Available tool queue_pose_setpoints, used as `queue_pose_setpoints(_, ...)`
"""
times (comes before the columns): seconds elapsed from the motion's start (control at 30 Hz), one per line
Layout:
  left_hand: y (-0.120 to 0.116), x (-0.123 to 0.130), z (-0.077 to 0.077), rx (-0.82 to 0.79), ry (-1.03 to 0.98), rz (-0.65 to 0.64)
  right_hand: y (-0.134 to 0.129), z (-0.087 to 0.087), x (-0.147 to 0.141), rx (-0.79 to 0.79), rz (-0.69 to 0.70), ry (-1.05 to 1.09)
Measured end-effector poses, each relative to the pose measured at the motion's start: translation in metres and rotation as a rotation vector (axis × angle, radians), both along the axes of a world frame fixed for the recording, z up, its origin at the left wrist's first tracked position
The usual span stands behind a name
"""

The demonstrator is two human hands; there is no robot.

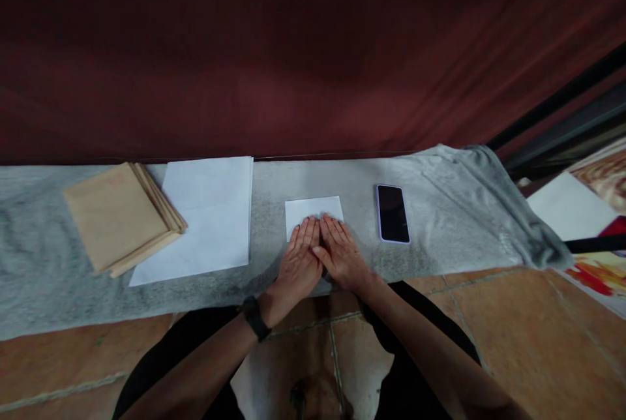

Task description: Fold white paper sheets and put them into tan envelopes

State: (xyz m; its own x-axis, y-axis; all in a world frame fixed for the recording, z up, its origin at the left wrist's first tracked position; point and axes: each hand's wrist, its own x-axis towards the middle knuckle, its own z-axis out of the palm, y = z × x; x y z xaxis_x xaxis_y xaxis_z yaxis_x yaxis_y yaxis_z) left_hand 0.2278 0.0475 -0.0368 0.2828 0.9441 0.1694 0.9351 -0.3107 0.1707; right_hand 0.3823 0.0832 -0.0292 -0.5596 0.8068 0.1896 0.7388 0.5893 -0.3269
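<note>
"Forearms [205,374]: two, bare, above dark-clothed knees [188,335]. Black wristband [255,319] on the left."

"Hands?"

"Left hand [299,262] and right hand [342,254]: side by side, touching, laid flat with fingers straight and together, gripping nothing visible. Right thumb rests across the left hand's edge."

"Beneath them?"

"Small white paper [313,206]: one, near part covered by the fingers, far part showing. Lies on a surface [278,179] draped in grey cloth. Whether folded, cannot tell."

"To either side?"

"Right: phone [393,213], one, dark screen upward, pale purple edge, apart from the hand. Left: large white sheets [215,211], overlapped at their left by a brown paper stack [117,208]."

"Farthest?"

"Dark red cloth [313,81], beyond the surface's far edge."
</note>
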Motion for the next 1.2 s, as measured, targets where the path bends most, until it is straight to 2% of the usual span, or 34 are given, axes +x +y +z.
queue_pose_setpoints(0.13, -0.002, -0.006, -0.004, 0.004, 0.014, 0.021, -0.006, -0.005, -0.001, 0.027, -0.015, -0.049)
queue_pose_setpoints(0.4, -0.004, -0.017, 0.007, 0.010, -0.018, 0.096, -0.006, -0.009, 0.008, 0.068, -0.125, -0.075)
queue_pose_setpoints(0.67, -0.008, -0.027, 0.005, 0.009, -0.013, 0.177, -0.007, -0.011, 0.017, 0.073, -0.153, -0.079)
queue_pose_setpoints(0.8, -0.001, -0.030, 0.008, 0.021, -0.023, 0.205, -0.004, -0.009, 0.017, 0.056, -0.170, -0.034)
queue_pose_setpoints(1.0, 0.021, -0.018, 0.015, -0.013, -0.020, 0.134, 0.014, 0.005, -0.002, -0.022, -0.166, 0.019)
queue_pose_setpoints(1.2, 0.032, -0.006, 0.005, -0.030, -0.009, 0.025, 0.023, 0.008, -0.025, -0.075, -0.096, 0.012)
